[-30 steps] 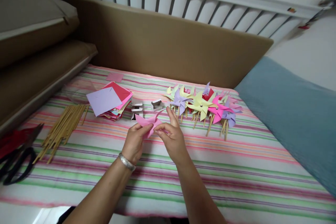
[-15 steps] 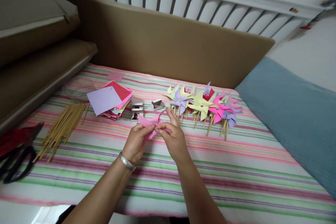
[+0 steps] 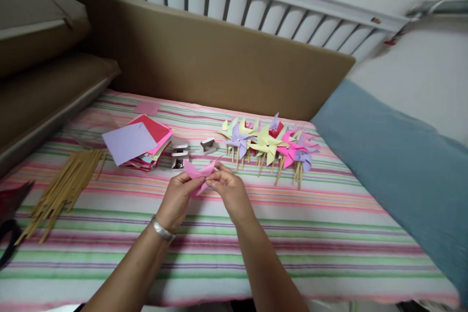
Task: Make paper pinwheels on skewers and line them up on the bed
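Since the earlier frame your right hand (image 3: 228, 190) had curled its raised fingers down, so both it and your left hand (image 3: 178, 195) pinched the pink paper (image 3: 198, 173) at its middle, just in front of the finished pinwheels (image 3: 268, 144), keeping its folded points gathered.

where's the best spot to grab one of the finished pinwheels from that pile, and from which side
Judging by the pose, grip a finished pinwheel by its wooden stick, coming from the near side. The sticks jut toward the person, clear of the pile, while the paper blades overlap their neighbours and would likely crush. Both hands now hold the pink paper.
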Tool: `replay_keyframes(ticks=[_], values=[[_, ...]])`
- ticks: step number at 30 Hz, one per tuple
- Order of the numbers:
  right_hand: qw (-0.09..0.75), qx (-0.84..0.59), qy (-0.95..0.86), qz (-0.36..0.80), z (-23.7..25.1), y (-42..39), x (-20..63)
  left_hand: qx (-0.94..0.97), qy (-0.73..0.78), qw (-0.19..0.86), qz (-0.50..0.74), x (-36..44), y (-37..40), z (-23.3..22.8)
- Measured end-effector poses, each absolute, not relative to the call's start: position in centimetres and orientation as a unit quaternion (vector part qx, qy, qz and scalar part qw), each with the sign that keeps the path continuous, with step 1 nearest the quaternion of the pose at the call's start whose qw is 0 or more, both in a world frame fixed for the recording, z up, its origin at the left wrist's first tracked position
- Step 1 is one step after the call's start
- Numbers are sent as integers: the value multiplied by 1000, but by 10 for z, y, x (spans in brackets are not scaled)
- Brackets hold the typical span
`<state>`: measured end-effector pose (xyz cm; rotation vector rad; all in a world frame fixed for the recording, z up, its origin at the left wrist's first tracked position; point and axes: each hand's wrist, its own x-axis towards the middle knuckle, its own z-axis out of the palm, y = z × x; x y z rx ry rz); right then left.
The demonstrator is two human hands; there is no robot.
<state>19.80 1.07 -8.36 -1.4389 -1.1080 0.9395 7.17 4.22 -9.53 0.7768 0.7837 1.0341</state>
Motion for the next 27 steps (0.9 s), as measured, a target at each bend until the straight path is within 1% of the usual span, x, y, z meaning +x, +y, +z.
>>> replay_keyframes(ticks=[4,9,16,22,27], values=[[548,-575,-440,419,-80,11,195,351,369,726,461,70,43,-96],[559,-574,-437,408,-80,11,193,357,397,712,457,69,45,-98],[574,-563,-418,423,-86,13,193,355,421,703,450,69,46,-99],[602,-534,-331,493,-95,16,188,360,421,702,447,70,49,-101],[626,-532,-296,487,-107,20,183,364,428,700,439,66,50,-107]])
